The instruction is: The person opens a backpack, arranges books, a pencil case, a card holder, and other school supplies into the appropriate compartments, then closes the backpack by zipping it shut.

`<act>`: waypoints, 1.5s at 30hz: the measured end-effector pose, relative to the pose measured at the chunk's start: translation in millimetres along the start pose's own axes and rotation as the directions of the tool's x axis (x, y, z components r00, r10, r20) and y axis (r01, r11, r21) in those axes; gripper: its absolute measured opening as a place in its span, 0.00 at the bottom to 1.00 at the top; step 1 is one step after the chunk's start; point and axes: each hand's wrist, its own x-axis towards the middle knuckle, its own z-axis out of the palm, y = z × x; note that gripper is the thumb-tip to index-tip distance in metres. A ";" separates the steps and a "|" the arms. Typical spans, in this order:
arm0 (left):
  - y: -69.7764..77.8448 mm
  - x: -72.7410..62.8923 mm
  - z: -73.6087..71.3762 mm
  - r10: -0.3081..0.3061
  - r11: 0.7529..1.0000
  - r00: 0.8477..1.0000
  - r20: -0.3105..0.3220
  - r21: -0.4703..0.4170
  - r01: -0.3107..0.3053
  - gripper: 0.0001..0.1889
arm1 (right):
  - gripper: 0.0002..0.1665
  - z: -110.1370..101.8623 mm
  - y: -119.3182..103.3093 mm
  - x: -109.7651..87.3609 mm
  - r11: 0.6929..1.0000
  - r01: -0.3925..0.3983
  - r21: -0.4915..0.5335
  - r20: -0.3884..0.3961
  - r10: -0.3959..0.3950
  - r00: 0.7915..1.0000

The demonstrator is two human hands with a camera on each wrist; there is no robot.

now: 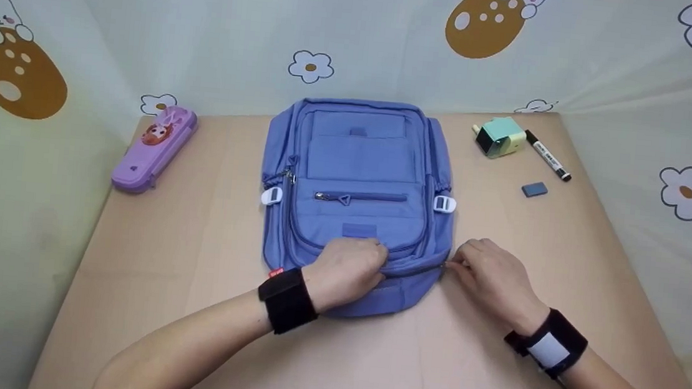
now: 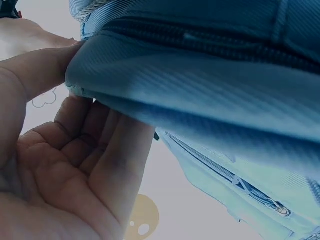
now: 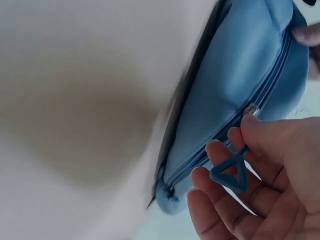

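A blue backpack (image 1: 358, 158) lies front side up on the table, its bottom end toward me. My left hand (image 1: 349, 270) grips the fabric edge beside a zipper near that end; the left wrist view shows thumb and fingers (image 2: 115, 165) pinching the fold. At the backpack's lower right corner, my right hand (image 1: 495, 279) pinches a zipper pull (image 3: 235, 172) with a triangular loop. Its metal slider (image 3: 251, 109) sits on the zipper track in the right wrist view. The front pocket zipper (image 1: 361, 197) looks closed.
To the left lies a purple pencil case (image 1: 156, 149). At the back right are a mint and black pencil sharpener (image 1: 501, 137), a black-and-white marker (image 1: 548, 156) and a small blue-grey eraser (image 1: 534, 190). Patterned curtains (image 1: 222, 39) rise behind and beside the table (image 1: 185, 318).
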 end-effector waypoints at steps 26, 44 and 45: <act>44.5 60.2 -3.2 -0.014 0.998 0.992 0.126 0.064 0.006 0.17 | 0.05 -1.1 14.6 5.4 0.997 -0.069 -0.016 -0.066 0.068 0.995; 44.0 69.5 -3.7 -0.010 1.000 0.973 0.229 0.029 0.003 0.03 | 0.05 -3.5 24.4 12.6 0.998 -0.065 -0.021 -0.022 0.064 0.998; 43.1 69.6 -4.2 -0.002 1.000 0.971 0.240 0.011 0.000 0.03 | 0.05 -3.4 26.7 13.9 0.997 -0.071 -0.024 -0.020 0.071 0.997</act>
